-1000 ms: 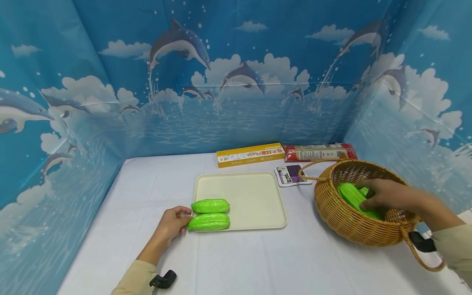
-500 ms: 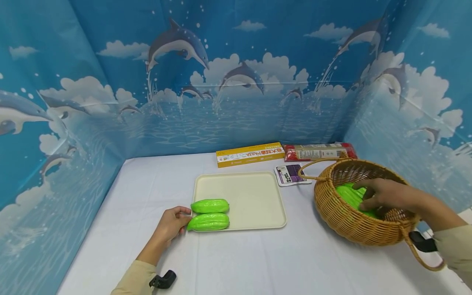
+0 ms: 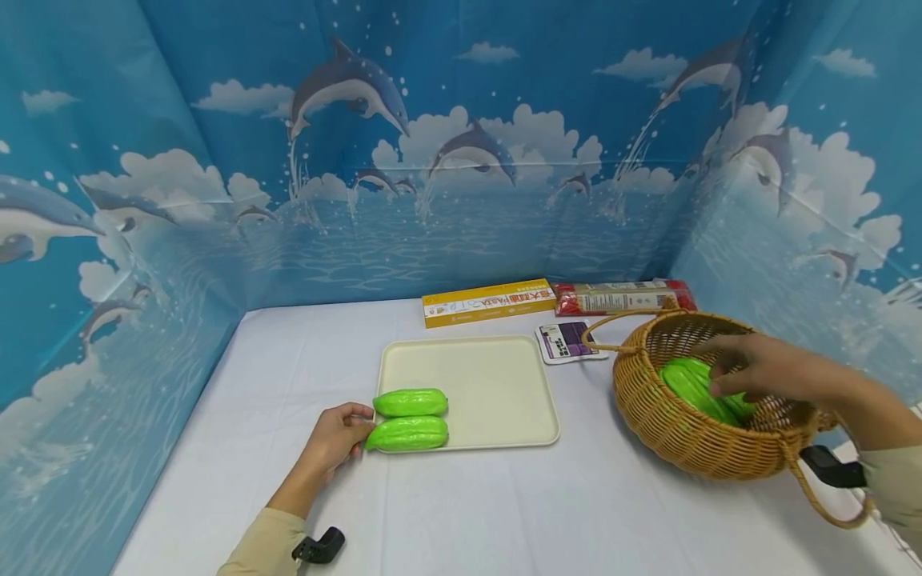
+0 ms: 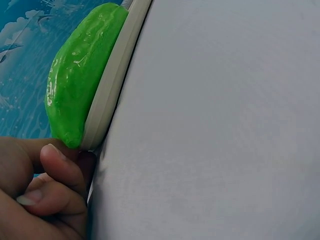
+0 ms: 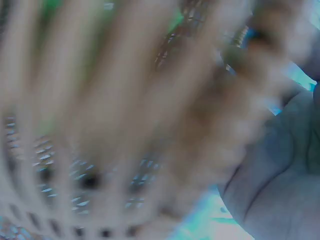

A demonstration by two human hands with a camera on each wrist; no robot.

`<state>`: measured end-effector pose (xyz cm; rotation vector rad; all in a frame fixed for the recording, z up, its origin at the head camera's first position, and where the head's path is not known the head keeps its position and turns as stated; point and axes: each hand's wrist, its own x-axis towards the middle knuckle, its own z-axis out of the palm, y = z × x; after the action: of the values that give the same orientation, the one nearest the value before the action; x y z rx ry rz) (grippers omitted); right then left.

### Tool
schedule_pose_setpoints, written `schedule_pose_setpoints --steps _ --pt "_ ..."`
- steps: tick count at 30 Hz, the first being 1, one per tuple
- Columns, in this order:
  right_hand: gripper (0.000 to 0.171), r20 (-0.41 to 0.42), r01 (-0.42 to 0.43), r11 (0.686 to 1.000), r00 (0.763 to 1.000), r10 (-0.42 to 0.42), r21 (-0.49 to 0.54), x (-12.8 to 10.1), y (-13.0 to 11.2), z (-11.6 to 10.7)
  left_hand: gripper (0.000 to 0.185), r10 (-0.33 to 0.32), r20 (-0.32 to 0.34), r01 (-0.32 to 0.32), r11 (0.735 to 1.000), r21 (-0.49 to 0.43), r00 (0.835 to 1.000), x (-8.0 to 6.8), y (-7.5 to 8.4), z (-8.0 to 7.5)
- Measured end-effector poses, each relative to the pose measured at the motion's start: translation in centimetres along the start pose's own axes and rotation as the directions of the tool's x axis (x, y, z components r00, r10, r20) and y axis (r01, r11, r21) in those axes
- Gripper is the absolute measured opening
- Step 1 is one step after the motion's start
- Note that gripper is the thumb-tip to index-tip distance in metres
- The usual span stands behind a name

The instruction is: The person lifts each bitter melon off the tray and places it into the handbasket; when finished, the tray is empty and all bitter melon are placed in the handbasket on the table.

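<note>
Two glossy, bright green bitter melons lie side by side at the left end of a cream tray [image 3: 497, 392], the back one [image 3: 410, 402] parallel to the front one [image 3: 407, 433]. My left hand [image 3: 334, 436] holds the tray's left edge, beside the melons' tips; the left wrist view shows curled fingers [image 4: 62, 170] at the tray corner, under one melon's tip. My right hand [image 3: 771, 368] is over the mouth of a wicker basket [image 3: 691, 448], thumb and fingers apart, above green bitter melons [image 3: 699, 392] inside. Its fingertips are hidden by wicker in the blurred right wrist view.
Behind the tray lie a yellow pasta box [image 3: 490, 304], a red packet [image 3: 623, 298] and a purple-and-white pouch [image 3: 569, 342]. One basket handle [image 3: 612, 330] overhangs the pouch; the other [image 3: 828, 504] hangs toward the front right. A blue dolphin curtain [image 3: 461, 232] encloses the table.
My right hand has let go of the green bitter melon in the basket and moved slightly up and right. My left hand and the tray have stayed put.
</note>
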<state>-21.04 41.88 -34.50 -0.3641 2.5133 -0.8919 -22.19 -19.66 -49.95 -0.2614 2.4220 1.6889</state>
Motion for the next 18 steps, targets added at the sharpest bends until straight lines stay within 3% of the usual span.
schedule_pose_setpoints --steps 9,18 --pt "0.056 -0.232 0.056 0.998 0.971 -0.060 -0.025 -1.2 -4.7 0.3 0.022 -0.009 0.010 0.009 1.000 -0.006 1.000 0.1 0.3 -0.1" --pt "0.054 -0.248 0.101 0.995 0.964 -0.092 0.023 -1.0 -8.9 1.7 0.021 -0.001 0.006 0.001 1.000 -0.001 1.000 0.1 0.2 -0.2"
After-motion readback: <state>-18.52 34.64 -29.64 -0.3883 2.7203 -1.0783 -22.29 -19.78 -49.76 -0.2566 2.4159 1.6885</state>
